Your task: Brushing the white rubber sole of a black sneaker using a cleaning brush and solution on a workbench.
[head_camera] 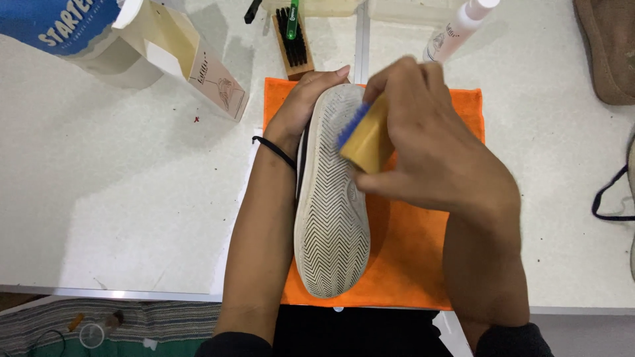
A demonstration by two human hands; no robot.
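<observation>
Two hands work over a white-soled sneaker (331, 198) lying sole-up on an orange cloth (403, 264) spread on the white tabletop (132, 185). Left hand (301, 109) clasps the sneaker's side near the toe. Right hand (430, 145) grips a wooden block brush with blue bristles (364, 135), bristles against the sole. Beyond the cloth lie a black-bristled wooden brush (293, 39) and a white bottle (456, 30).

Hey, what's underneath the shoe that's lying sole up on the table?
An orange cloth lies spread under the shoe, showing on its right and at its heel. The left hand cups the shoe's side; the upper facing down is hidden.
</observation>
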